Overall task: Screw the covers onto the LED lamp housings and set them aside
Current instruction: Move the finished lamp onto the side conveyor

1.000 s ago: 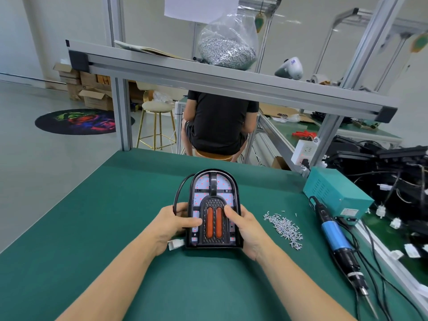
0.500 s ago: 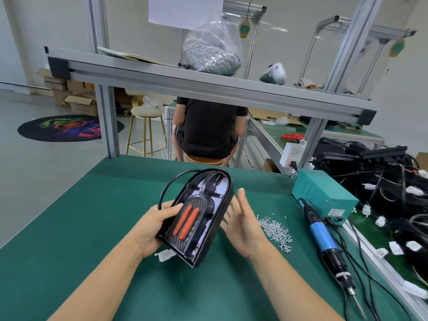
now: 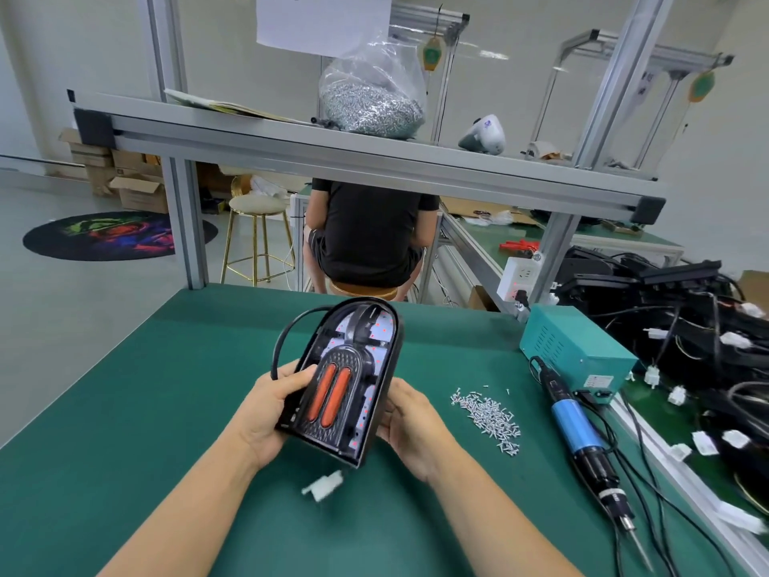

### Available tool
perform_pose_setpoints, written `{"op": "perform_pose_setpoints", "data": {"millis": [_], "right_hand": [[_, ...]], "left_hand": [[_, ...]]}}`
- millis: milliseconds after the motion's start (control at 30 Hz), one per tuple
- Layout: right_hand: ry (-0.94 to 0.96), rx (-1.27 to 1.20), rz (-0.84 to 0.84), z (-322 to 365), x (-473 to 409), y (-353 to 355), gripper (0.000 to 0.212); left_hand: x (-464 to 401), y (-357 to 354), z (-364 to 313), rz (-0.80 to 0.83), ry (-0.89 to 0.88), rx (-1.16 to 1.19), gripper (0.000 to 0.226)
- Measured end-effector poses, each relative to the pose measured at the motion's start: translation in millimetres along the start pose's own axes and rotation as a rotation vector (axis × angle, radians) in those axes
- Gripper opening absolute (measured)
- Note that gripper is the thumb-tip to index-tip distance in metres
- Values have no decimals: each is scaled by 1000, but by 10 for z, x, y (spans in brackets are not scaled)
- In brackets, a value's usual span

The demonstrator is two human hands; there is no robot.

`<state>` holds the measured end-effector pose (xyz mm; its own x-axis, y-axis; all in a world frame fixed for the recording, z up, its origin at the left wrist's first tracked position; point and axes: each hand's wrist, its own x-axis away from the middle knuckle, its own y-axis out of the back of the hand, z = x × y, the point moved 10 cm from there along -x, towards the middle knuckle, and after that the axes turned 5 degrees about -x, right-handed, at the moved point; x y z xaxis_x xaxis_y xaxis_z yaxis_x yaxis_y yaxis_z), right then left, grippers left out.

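A black arch-shaped LED lamp housing point(image 3: 345, 381) with two orange strips on its cover is held tilted above the green table point(image 3: 125, 431). My left hand point(image 3: 270, 410) grips its left edge, thumb on the face. My right hand point(image 3: 410, 422) holds its right side and underside with curled fingers. A black cable point(image 3: 287, 339) loops from the housing's top, and a white connector point(image 3: 324, 485) dangles below it, blurred. A loose pile of small silver screws point(image 3: 491, 418) lies to the right on the table. An electric screwdriver point(image 3: 582, 443) with a blue grip lies further right.
A teal power box point(image 3: 574, 351) stands at the table's right rear. Black housings and cables point(image 3: 686, 326) are heaped at far right. An overhead shelf point(image 3: 333, 152) carries a bag of screws point(image 3: 370, 97). A person in black sits behind the bench.
The housing lay flat on the table under both hands, then my left hand lifted and tilted it. My right hand, briefly off it, now holds its right side.
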<state>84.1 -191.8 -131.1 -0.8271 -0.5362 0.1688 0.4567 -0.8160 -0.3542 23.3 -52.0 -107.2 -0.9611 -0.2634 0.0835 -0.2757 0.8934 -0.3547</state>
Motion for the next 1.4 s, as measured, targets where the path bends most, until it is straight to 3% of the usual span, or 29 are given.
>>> {"op": "perform_pose_setpoints", "data": {"millis": [100,167,433,700,1300,1400], "right_hand": [[1,-303,63,-40,101,-41,54],[48,-373,98,-7,210,-83,53],[145,-165,-66,138,454,83,43],[184,-133,-144,386,617,268,33],[352,44,-317,925,1238,1077,38],[362,20,-381,1017,1372,1304,51]], "left_hand": [[-21,28,52,-85,-23,35,16],[-38,6,75,-121,-43,35,17],[-82,-249,83,-195,-130,-117,16],[-24,-502,64,-232,-148,-216,18],[48,-1645,112,51,-170,-221,19],[64,-1947,157,110,-164,-225,19]]}}
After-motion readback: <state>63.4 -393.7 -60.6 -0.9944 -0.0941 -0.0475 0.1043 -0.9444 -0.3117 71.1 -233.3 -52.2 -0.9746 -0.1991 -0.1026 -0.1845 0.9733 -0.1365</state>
